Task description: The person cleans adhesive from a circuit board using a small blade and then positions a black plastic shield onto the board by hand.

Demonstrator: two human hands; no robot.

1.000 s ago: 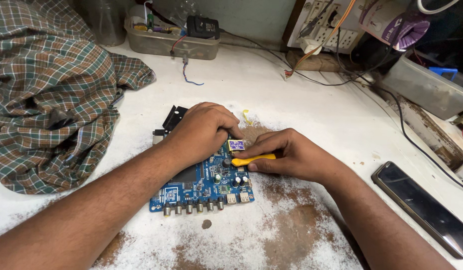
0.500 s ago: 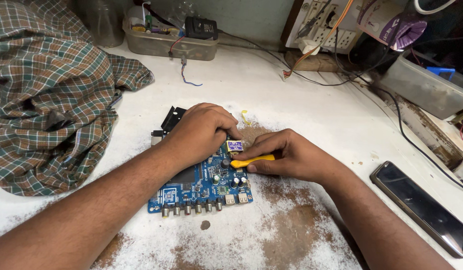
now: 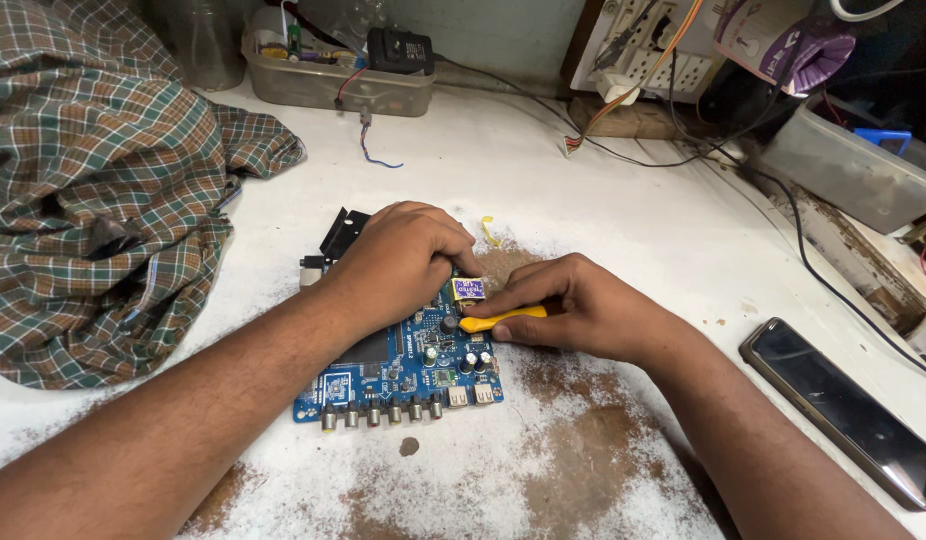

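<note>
- Where the white worktop (image 3: 603,210) is worn to brown patches, a blue circuit board (image 3: 398,375) lies flat, its row of round sockets along the edge nearest the camera.
- The left hand (image 3: 398,260) rests palm down on the far part of the board, fingers curled together and pressing on it; whether they pinch anything underneath cannot be told.
- The right hand (image 3: 583,305) lies just right of the board, fingers closed around a yellow-handled tool (image 3: 501,319). The tool's tip points left, over the board's right edge.
- A small purple component (image 3: 469,290) sits at the board's far right corner, between the two hands, touching the fingertips of both.
- A black part (image 3: 341,232) shows from behind the left hand, at the board's far left.
- A green checked cloth (image 3: 93,180) is heaped to the left, well apart from the board.
- A dark phone (image 3: 843,410) lies face up near the right forearm.
- At the back stands a clear tray (image 3: 333,85) of small parts with a black adapter (image 3: 400,48) on it; wires (image 3: 623,150) trail across the far right.
</note>
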